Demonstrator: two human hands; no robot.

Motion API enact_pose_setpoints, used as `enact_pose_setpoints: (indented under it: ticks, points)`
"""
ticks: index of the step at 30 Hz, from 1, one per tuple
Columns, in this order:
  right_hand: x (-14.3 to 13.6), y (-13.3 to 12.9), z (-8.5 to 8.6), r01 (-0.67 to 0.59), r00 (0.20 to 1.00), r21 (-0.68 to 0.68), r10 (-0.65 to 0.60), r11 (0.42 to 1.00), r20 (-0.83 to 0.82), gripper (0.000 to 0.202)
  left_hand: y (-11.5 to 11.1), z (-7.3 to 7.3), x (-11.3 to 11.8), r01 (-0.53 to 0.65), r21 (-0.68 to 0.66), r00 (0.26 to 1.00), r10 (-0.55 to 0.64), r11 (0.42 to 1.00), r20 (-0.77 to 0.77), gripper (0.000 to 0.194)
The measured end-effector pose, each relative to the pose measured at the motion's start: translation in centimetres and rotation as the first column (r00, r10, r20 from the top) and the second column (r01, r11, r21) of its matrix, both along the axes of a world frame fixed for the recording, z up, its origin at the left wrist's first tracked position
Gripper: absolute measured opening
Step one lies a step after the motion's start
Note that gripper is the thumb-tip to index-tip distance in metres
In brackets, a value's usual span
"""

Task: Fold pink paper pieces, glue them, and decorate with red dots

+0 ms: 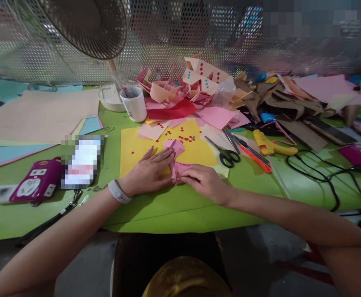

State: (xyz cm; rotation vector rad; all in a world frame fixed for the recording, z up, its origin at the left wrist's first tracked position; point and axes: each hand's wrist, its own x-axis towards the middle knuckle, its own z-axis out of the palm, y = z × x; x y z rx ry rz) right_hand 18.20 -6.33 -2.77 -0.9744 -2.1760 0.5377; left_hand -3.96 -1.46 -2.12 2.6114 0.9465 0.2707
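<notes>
A folded piece of pink paper lies on a yellow sheet near the table's front edge. My left hand rests flat across the pink paper's left side, fingers stretched out. At the paper's lower right, my right hand pinches the near edge between thumb and fingers. Small red and blue paper squares are scattered over the yellow sheet. To the right of it lie black-handled scissors and an orange utility knife.
A fan and a white cup stand at the back. Pink paper scraps are heaped behind the yellow sheet. A yellow glue gun with a black cable lies right. A phone and a purple power strip lie left.
</notes>
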Motion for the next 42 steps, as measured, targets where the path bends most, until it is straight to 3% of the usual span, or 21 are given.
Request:
enact_pose_setpoints:
  ticks: [2,4,6,9,11,14,17,19,25,32,36,42]
  points:
    - [-0.5,0.0,0.2,0.085,0.996,-0.183,-0.086,0.979,0.0,0.016,-0.1,0.2,0.0,-0.004,0.002,0.999,0.004,1.0,-0.04,0.079]
    - [-0.9,0.0,0.4,0.133,0.991,-0.276,-0.131,0.952,0.027,0.017,-0.2,0.5,0.1,-0.011,0.004,0.996,0.012,1.0,-0.084,0.079]
    - [-1.0,-0.1,0.4,0.146,0.989,-0.208,-0.135,0.967,0.066,0.013,-0.3,0.6,0.1,-0.012,0.006,0.993,0.012,1.0,-0.114,0.078]
    - [-0.9,-0.1,0.0,0.119,0.986,-0.003,-0.117,0.993,0.118,0.012,-0.2,0.6,0.1,-0.007,0.011,0.991,0.008,1.0,-0.134,0.08]
    - [-0.8,-0.1,-0.2,0.095,0.99,0.044,-0.099,0.995,0.105,0.012,-0.1,0.5,0.0,-0.01,0.011,0.991,0.012,1.0,-0.136,0.084]
    - [-0.7,-0.1,-0.1,0.079,0.997,-0.07,-0.079,0.994,-0.004,0.011,0.0,0.5,-0.1,-0.007,-0.004,0.99,0.007,1.0,-0.14,0.085]
    - [-0.6,-0.3,0.2,0.047,0.986,-0.252,-0.086,0.967,-0.145,0.024,0.0,0.4,-0.2,-0.003,-0.008,0.991,0.002,1.0,-0.131,0.084]
    - [-0.5,-0.3,0.3,0.01,0.982,-0.294,-0.065,0.956,-0.178,0.025,0.0,0.4,-0.3,0.002,0.003,0.993,-0.002,1.0,-0.12,0.083]
    - [0.0,0.0,-0.2,-0.044,0.997,-0.047,0.041,0.998,-0.058,0.016,0.1,0.5,-0.3,0.028,0.002,0.984,-0.027,1.0,-0.178,0.081]
    - [0.0,0.0,-0.4,-0.083,0.996,0.073,0.081,0.994,0.037,0.021,0.2,0.9,-0.2,0.033,0.003,0.975,-0.032,0.999,-0.218,0.083]
    - [0.0,0.4,-0.6,-0.103,0.994,0.084,0.1,0.991,0.032,0.026,0.2,0.8,-0.2,0.035,0.005,0.975,-0.033,0.999,-0.218,0.082]
    - [-0.1,0.4,-0.9,-0.032,0.99,-0.012,0.034,0.999,0.134,0.031,0.3,0.7,-0.3,0.029,-0.001,0.976,-0.029,1.0,-0.215,0.081]
